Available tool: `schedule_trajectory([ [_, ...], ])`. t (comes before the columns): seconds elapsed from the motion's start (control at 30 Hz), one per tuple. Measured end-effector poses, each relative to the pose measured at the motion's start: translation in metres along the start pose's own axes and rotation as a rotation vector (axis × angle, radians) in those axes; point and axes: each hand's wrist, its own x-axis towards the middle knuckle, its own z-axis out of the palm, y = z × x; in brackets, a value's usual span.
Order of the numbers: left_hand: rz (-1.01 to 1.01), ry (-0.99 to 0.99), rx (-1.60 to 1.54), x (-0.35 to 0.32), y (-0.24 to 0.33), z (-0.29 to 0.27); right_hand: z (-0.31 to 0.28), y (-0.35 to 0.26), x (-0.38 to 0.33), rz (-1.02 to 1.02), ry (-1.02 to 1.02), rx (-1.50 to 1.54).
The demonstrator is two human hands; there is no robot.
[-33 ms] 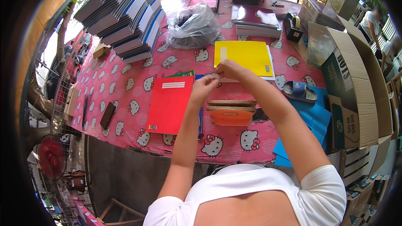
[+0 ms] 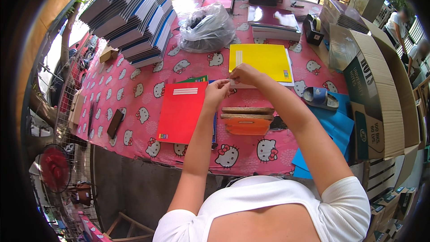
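Over the pink table, my left hand (image 2: 216, 92) and my right hand (image 2: 245, 74) come almost together, fingers pinched. A small whitish bit shows between the fingertips, too small to name. Under my left hand lies a red notebook (image 2: 183, 114) on top of others, with green and blue edges peeking out. My right hand is over the near left corner of a yellow notebook (image 2: 264, 60), which has white sheets beneath it. Between my forearms sits an orange block-like thing with brown worn upper edges (image 2: 247, 123).
Tall stacks of spiral notebooks (image 2: 134, 22) rise at the far left. Further back are a clear plastic bag (image 2: 208, 29), maroon notebooks (image 2: 275, 20) and a tape dispenser (image 2: 313, 29). To the right are a slipper (image 2: 320, 97), blue sheets (image 2: 333, 127) and a cardboard box (image 2: 374, 94). Another person stands across the table.
My left hand has drawn slightly to the left, away from my right fingertips. My right hand stays nearly in place.
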Motion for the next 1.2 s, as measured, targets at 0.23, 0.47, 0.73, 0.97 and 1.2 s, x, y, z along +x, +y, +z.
schedule_trajectory([
  [0.23,-0.049,0.176,-0.208,0.048,-0.049,0.022,0.001,0.016,-0.006,-0.044,0.073,0.103],
  [0.47,-0.046,0.224,-0.280,0.049,-0.061,0.019,0.005,0.018,-0.002,-0.060,0.110,0.120],
  [0.73,-0.072,0.188,-0.297,0.045,-0.045,0.006,-0.016,-0.008,-0.011,0.162,0.323,0.150],
  [0.97,-0.214,-0.291,-0.764,0.056,0.011,-0.002,-0.059,-0.064,-0.059,-0.136,0.080,0.032],
  [1.2,0.454,-0.201,-0.468,0.029,0.021,0.011,-0.057,0.004,-0.183,0.478,1.109,0.129],
])
